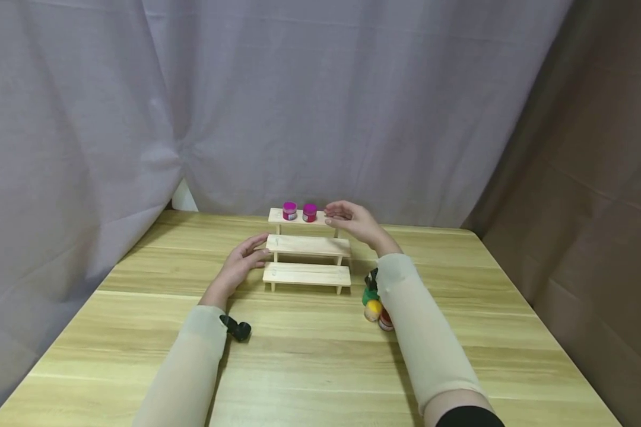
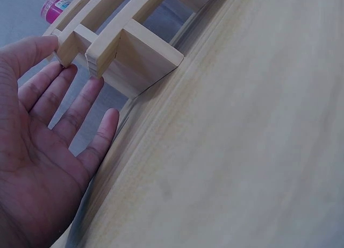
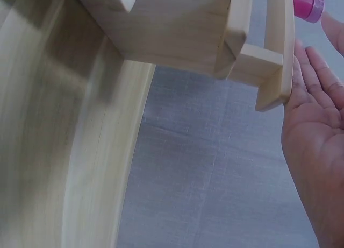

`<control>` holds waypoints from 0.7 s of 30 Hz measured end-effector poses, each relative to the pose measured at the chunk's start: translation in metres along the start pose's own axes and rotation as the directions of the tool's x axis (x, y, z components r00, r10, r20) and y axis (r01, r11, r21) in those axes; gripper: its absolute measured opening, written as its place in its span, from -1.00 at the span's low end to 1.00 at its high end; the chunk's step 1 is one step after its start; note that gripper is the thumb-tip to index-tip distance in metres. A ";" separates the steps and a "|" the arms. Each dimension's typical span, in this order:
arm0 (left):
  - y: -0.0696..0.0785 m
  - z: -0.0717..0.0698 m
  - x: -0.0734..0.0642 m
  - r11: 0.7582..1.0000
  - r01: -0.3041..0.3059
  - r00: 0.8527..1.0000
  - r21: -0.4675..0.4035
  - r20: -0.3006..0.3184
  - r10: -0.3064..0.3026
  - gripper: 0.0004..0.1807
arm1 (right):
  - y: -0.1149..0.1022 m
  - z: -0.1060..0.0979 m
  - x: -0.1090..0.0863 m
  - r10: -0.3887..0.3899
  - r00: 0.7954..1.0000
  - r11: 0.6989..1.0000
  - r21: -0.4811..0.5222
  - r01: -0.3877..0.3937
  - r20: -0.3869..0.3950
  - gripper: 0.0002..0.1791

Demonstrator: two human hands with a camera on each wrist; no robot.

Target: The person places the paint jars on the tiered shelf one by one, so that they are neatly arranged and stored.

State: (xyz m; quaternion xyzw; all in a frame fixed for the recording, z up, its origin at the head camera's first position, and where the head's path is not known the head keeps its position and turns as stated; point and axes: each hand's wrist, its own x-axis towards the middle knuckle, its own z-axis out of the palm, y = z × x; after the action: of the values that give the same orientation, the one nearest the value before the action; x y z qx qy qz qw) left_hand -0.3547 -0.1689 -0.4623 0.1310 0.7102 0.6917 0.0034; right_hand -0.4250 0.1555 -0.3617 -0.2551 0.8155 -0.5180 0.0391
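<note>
1. Grey fabric curtain (image 1: 326, 107): hangs along the far side, beyond the table.
2. Wood-grained table (image 1: 299, 367): spreads beneath both my arms.
3. Pale wooden three-step stand (image 1: 307, 274): sits toward the table's far side, lowest step nearest me. From my head its supports look like thin posts; my left wrist view shows one as a broad slab.
4. My right hand (image 1: 355, 222): at the right end of the top step, fingers loose and grasping nothing. My right wrist view makes thumb and jar look almost in contact; the head view shows a gap.
5. My left hand (image 1: 240, 264): at the stand's left side, fingers extended, unclenched. Only the left wrist view shows my palm and the fingertips against the step ends.
6. Two small magenta lidded jars (image 1: 310, 213): side by side on the top step. The left wrist view adds a label on one.
7. Small green (image 1: 370, 296), yellow (image 1: 373, 310) and red (image 1: 386, 321) jars: clustered on the table right of the stand, seen only from my head, the red one partly behind my sleeve (image 1: 427, 338).
</note>
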 end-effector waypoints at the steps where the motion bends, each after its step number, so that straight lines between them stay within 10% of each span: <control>1: 0.000 0.000 0.000 1.000 -0.003 1.000 0.000 -0.001 0.003 -0.37 | 0.000 -0.001 0.000 0.000 1.000 1.000 -0.001 0.000 0.001 -0.43; 21: 0.000 -0.003 0.000 1.000 0.011 1.000 0.006 -0.009 -0.010 -0.37 | 0.001 -0.017 -0.018 0.013 0.997 0.999 -0.038 -0.010 0.073 -0.43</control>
State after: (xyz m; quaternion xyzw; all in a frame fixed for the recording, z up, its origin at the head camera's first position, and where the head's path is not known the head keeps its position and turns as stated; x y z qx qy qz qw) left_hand -0.3553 -0.1723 -0.4618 0.1244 0.7130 0.6900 0.0036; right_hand -0.4150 0.1786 -0.3580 -0.2699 0.8244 -0.4929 0.0670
